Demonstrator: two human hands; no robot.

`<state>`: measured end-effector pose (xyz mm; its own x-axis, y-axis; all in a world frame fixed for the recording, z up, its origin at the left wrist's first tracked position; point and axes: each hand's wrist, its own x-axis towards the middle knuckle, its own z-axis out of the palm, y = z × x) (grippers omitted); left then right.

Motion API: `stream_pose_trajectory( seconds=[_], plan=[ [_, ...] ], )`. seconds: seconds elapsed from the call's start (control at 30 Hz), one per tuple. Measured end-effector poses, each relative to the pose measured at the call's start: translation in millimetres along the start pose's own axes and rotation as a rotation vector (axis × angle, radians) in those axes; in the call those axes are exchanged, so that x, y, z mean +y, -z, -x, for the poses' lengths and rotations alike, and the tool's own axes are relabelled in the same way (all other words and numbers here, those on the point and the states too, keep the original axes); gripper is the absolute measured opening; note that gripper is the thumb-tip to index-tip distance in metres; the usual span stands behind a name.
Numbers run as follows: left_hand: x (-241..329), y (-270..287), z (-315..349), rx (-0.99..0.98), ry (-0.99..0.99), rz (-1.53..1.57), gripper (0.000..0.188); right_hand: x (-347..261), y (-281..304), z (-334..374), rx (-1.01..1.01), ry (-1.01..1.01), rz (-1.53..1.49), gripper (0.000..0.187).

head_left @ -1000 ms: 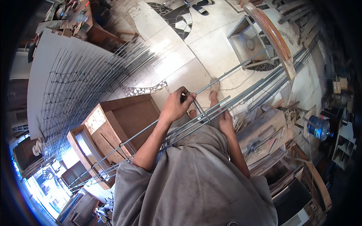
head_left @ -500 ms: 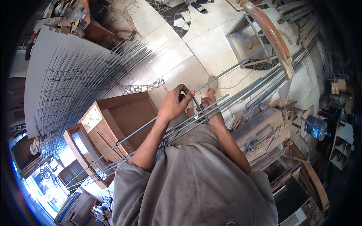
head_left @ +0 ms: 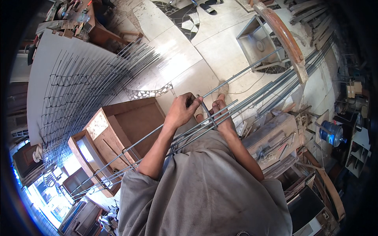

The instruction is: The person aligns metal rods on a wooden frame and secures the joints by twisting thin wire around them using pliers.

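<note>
Several long steel bars [head_left: 184, 138] run diagonally across in front of me, from the lower left to the upper right. A short steel stirrup [head_left: 207, 111] crosses them between my hands. At its upper end, by the topmost bar, my left hand [head_left: 181, 110] pinches the stirrup with thumb and fingers. My right hand [head_left: 223, 117] is closed beside the stirrup's right side, its fingers curled near the bars; what they hold is hidden. Another stirrup [head_left: 126, 156] sits around the bars farther left.
A brown wooden cabinet [head_left: 136, 124] stands under the bars on the left. Behind it, a stack of tied steel cages [head_left: 84, 86] leans along a white panel. A workbench with tools [head_left: 275, 143] and a blue water bottle [head_left: 331, 133] are at right. A curved wooden beam [head_left: 281, 33] stands farther off.
Both hands stay at nearly the same place on the stirrup and bars. The right hand's fingers have shifted slightly, and the view has moved a little.
</note>
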<state>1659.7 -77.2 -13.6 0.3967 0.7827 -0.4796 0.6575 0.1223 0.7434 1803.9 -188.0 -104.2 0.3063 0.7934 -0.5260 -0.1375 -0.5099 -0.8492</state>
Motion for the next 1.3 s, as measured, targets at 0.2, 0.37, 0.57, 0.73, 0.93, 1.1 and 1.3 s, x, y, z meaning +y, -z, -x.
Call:
stream_pose_trajectory(
  seconds=[0.2,0.37,0.57,0.73,0.93,1.1,1.3],
  plan=[
    [-0.8,1.9,-1.2,-0.038,0.044,-0.009,0.050,22.2,50.2,7.7,0.068,0.115,0.439,0.018],
    [-7.5,-3.8,0.7,0.055,0.000,0.072,0.046,23.0,134.5,90.5,0.221,0.134,0.655,0.018],
    [-9.6,-5.1,4.0,0.032,0.040,0.109,0.046,-90.7,119.8,156.4,0.203,0.117,0.316,0.007],
    [-1.3,2.9,8.2,0.022,0.049,0.175,0.044,-108.9,46.3,112.0,0.006,0.338,0.649,0.010],
    [-3.0,8.7,14.0,0.041,0.056,0.305,0.039,-110.3,9.6,86.4,-0.072,0.323,0.919,0.015],
    [-3.4,11.0,18.3,0.059,-0.009,0.250,0.033,-107.3,-8.8,70.2,-0.025,0.468,1.148,0.022],
    [2.1,21.8,19.1,-0.028,0.047,0.202,0.034,-115.0,-27.8,53.7,-0.003,0.525,1.313,0.023]
  ],
)
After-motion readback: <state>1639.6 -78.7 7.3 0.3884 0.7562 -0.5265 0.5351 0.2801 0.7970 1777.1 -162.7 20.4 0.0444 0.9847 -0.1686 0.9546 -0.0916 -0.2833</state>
